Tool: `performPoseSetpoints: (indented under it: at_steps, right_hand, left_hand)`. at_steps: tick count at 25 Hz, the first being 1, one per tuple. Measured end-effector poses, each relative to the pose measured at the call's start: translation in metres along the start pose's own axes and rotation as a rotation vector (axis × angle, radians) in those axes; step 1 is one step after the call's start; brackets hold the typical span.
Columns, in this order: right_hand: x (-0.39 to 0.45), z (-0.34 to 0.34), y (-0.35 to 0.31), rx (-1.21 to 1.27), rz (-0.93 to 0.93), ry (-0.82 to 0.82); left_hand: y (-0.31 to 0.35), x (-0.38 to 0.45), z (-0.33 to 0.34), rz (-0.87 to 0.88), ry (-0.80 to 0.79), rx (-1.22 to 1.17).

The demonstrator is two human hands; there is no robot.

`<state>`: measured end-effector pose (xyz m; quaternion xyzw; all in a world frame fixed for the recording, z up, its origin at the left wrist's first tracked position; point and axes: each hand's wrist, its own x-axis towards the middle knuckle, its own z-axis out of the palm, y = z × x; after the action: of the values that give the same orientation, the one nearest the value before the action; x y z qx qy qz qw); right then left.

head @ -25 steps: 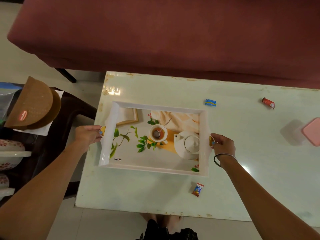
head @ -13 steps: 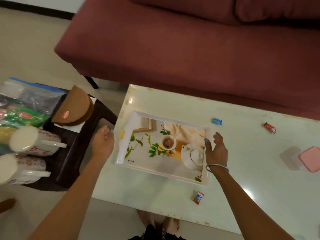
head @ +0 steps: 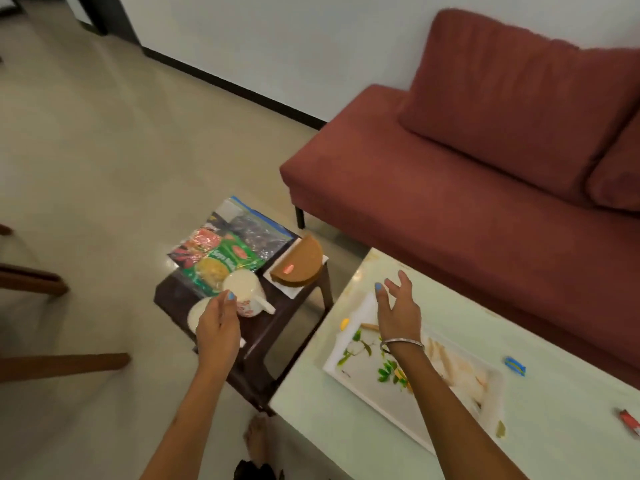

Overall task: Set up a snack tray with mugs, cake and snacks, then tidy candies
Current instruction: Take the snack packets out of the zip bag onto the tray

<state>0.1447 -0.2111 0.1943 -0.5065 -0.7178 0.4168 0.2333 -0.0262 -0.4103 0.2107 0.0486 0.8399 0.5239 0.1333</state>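
The left hand (head: 219, 325) hovers with relaxed fingers over the two mugs (head: 244, 295), perhaps touching one; the blur hides contact. The right hand (head: 398, 308), fingers spread, holds nothing above the tray (head: 370, 379) on the worktop (head: 329, 424), right of the mugs

Glossy pale table (head: 561, 344) top – matt red cloth sofa (head: 450, 188); shiny plastic snack packets (head: 225, 258); glazed mug (head: 246, 295).

The tray (head: 360, 379) lies on the table (head: 346, 441) — mugs (head: 247, 294), cake (head: 298, 265) and snack packets (head: 225, 258) on the stool (head: 263, 344) at its ten o'clock.
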Motion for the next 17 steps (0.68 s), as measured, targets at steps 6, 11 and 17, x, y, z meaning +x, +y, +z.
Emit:
performPoseSetpoints:
  at_steps: [6,11,17]
  right_hand:
    - [0.042,0.109,-0.087,-0.062,-0.075,-0.235]
    - [0.097,0.196,-0.12,-0.275,-0.065,-0.356]
    - [0.147,0.264,-0.112,-0.274,0.111,-0.459]
  left_hand:
    - [-0.017,0.082,-0.043,-0.302,0.108,-0.203]
    - [-0.045,0.161,-0.045,-0.547,0.031,-0.242]
    - [-0.091,0.226,-0.025,-0.766,0.001,-0.203]
